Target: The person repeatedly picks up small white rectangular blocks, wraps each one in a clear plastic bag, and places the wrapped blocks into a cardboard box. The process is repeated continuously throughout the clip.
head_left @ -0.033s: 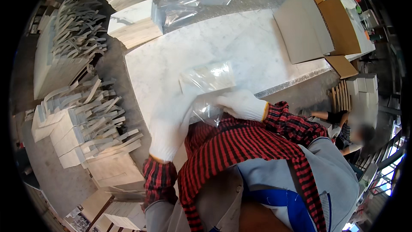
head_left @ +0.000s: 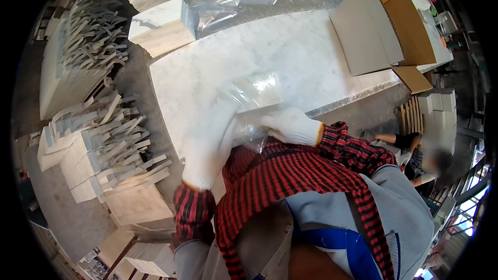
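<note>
A clear plastic bag (head_left: 262, 89) with a pale flat piece inside lies near the front edge of a white marble-look slab (head_left: 290, 36). Its loose, see-through end hangs over the edge toward my red-and-black striped apron. My right hand (head_left: 291, 125), in a white knit glove, pinches the bag's loose end with curled fingers. On the bag's left side is my left hand (head_left: 211, 137), also gloved; motion smears its fingers, which overlap the bag's left part, and their grip is unclear.
An open cardboard box (head_left: 368, 28) stands at the slab's right end. A stack of marble-look tiles (head_left: 163, 26) sits at its far left, with clear plastic bags (head_left: 215, 0) beyond. Strip-topped pale stacks (head_left: 83, 150) line the left. Another person (head_left: 417, 161) is at the right.
My left hand has moved slightly up and right, covering more of the bag's left end. My right hand stays almost where it was on the bag.
</note>
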Motion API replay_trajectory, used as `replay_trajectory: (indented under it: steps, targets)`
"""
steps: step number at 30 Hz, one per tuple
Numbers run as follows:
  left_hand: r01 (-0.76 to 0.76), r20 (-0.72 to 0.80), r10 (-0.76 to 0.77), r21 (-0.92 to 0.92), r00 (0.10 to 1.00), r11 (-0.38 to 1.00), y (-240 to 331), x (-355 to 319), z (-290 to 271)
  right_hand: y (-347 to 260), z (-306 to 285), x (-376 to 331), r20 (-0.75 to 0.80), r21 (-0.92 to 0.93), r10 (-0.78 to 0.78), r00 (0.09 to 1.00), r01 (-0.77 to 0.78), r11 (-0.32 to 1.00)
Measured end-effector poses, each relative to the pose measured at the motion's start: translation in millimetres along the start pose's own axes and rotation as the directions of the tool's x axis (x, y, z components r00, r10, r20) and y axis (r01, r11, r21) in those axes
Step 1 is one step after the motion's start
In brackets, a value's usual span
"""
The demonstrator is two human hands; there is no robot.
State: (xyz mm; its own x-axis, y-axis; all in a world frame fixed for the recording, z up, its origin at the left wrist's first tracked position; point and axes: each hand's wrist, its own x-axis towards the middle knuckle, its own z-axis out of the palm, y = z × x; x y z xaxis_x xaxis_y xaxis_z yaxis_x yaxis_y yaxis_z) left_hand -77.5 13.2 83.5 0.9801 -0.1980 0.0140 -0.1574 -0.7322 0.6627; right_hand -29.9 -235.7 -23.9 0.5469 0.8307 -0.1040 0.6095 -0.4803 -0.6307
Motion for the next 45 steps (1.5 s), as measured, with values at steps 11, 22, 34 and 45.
replay_trajectory:
  steps: [11, 22, 34, 45]
  targets:
    - [-0.179, 0.035, 0.185, 0.469, 0.982, 0.865, -59, 48, 70, -67, -108, -5, 0.007, 0.350, -0.080, 0.997, 0.073, 0.934]
    - [0.007, -0.074, 0.025, 0.404, 0.997, 0.915, -36, 48, 67, 37, -45, 12, -0.433, -0.173, 0.273, 0.859, -0.376, 0.910]
    - [-0.049, 0.004, 0.052, 0.403, 0.999, 0.914, -41, 49, 59, 6, -44, 50, -0.464, -0.144, 0.092, 0.881, -0.177, 0.974]
    - [0.148, 0.056, -0.138, -0.422, 0.989, 0.894, -71, 16, 18, 29, -47, -20, 0.042, 0.381, 0.579, 0.814, -0.549, 0.744]
